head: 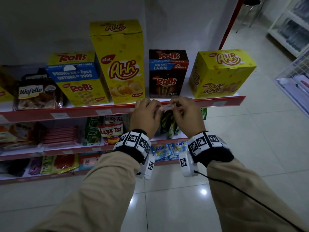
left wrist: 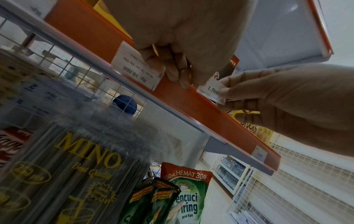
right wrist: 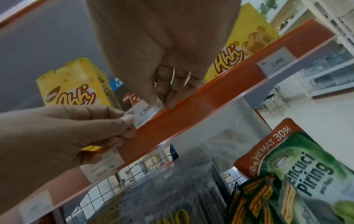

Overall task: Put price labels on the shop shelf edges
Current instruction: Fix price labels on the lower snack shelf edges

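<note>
Working along the top shelf's red edge strip [head: 209, 102], below the dark Roll's box [head: 168, 72]; left hand [head: 144, 114] and right hand [head: 185, 113] each pinch one end of the price label [head: 167, 107], keeping it level against the strip so it seats straight

Price label [head: 167, 107] mostly covered by both hands in the head view; only "1.500" readable from the wrist views, smaller print blurred. Fingertips hidden behind knuckles from above. Left of the price label, a second tag [left wrist: 134, 66] partly behind the left hand [left wrist: 172, 37], "Rp. 10.000" legible, upper lines too blurred. Right of the price label, a far tag [right wrist: 275, 62] too small to read. Below the price label, MINO pack [left wrist: 76, 174] blurred, cut off at the edge.
</note>
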{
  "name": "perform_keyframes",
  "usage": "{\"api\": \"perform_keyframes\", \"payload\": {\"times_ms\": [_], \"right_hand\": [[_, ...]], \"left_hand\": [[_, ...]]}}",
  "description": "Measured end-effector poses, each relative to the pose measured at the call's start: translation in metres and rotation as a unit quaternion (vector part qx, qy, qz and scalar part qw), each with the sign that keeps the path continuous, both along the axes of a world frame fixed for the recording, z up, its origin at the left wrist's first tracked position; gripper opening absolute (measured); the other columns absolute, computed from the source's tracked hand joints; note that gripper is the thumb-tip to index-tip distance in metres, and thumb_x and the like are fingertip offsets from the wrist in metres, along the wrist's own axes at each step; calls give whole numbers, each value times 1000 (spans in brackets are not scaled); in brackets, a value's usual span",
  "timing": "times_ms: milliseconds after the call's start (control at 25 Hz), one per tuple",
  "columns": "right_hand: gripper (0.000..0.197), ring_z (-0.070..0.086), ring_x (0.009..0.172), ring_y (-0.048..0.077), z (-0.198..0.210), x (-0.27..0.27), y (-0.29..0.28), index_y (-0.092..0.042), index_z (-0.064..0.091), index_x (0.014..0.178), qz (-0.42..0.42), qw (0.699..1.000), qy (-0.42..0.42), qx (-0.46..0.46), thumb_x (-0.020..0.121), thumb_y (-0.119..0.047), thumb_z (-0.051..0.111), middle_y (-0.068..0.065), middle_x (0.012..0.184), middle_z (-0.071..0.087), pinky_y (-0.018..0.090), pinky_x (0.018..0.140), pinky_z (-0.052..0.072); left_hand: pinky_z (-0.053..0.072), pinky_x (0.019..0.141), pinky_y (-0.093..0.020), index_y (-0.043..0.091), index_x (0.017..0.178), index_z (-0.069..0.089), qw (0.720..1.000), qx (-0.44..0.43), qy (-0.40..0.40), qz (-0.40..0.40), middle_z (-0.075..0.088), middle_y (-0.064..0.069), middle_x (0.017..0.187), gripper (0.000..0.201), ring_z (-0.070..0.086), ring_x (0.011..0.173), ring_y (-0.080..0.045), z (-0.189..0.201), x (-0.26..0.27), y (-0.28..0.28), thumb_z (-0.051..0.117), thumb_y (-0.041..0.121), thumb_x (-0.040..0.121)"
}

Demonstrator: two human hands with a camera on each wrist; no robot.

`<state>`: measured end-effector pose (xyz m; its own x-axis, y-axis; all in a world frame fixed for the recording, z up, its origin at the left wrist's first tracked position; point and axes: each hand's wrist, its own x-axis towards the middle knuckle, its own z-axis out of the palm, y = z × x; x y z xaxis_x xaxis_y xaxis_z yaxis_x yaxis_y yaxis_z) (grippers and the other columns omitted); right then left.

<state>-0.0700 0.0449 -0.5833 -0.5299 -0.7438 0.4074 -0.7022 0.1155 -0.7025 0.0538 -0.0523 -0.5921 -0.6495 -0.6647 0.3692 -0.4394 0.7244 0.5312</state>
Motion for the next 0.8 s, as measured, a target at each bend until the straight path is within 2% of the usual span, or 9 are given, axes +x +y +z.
{"api": "perform_keyframes", "payload": {"times_ms": [160, 240, 280, 360, 480, 640, 800], "right_hand": [[14, 59, 84, 16, 4, -16, -1, -18, 66, 97, -51, 998, -14, -23, 90, -11, 56, 7, 94, 67, 33, 74, 52], [15, 50, 87, 8, 3, -20, -2, -20, 66, 94, -51, 999, 4, -7, 89, -10, 57, 7, 94, 66, 21, 74, 46], [15, 49, 88, 9, 2, -22, -3, -19, 67, 93, -43, 999, 20, 2, 88, -9, 58, 5, 93, 66, 17, 72, 41], [12, 51, 94, 20, -1, -22, -6, -16, 67, 90, -29, 998, 48, 19, 86, -8, 59, 2, 93, 67, 23, 73, 36], [11, 49, 98, 31, -4, -21, -10, -14, 68, 91, -40, 993, 103, 51, 84, -8, 62, 8, 97, 63, 30, 79, 34], [14, 48, 97, 35, -6, -16, -8, -13, 68, 93, -57, 979, 175, 83, 81, -10, 62, 11, 97, 60, 37, 80, 37], [17, 51, 97, 36, -5, -15, -5, -10, 65, 95, -44, 967, 215, 131, 78, -12, 65, 14, 98, 59, 39, 75, 39]], "left_hand": [[44, 78, -40, 14, 107, 59, 1000, -2, -11, -1, 58, -6, 104, 20, 45, 101, -27, 2, 0, 0, 54, 26, 92], [43, 78, -39, 14, 108, 59, 1000, -8, -25, 3, 57, -6, 103, 22, 45, 102, -27, 2, -1, 0, 55, 27, 91], [42, 79, -39, 14, 110, 59, 999, -16, -34, 5, 57, -7, 104, 24, 45, 101, -27, 1, -1, 0, 55, 28, 91], [40, 80, -38, 15, 112, 59, 999, -28, -42, 8, 55, -7, 104, 26, 44, 100, -27, 0, -1, 1, 57, 29, 90], [37, 77, -35, 19, 116, 60, 997, -54, -61, 8, 52, -8, 100, 28, 43, 97, -28, -1, 0, 3, 58, 27, 90], [37, 72, -35, 22, 113, 64, 993, -72, -94, 4, 50, -8, 98, 24, 44, 96, -29, 1, -1, 0, 56, 25, 91], [40, 79, -37, 22, 115, 62, 990, -76, -121, 1, 49, -7, 102, 26, 42, 99, -27, 0, -1, 1, 52, 29, 92]]}}
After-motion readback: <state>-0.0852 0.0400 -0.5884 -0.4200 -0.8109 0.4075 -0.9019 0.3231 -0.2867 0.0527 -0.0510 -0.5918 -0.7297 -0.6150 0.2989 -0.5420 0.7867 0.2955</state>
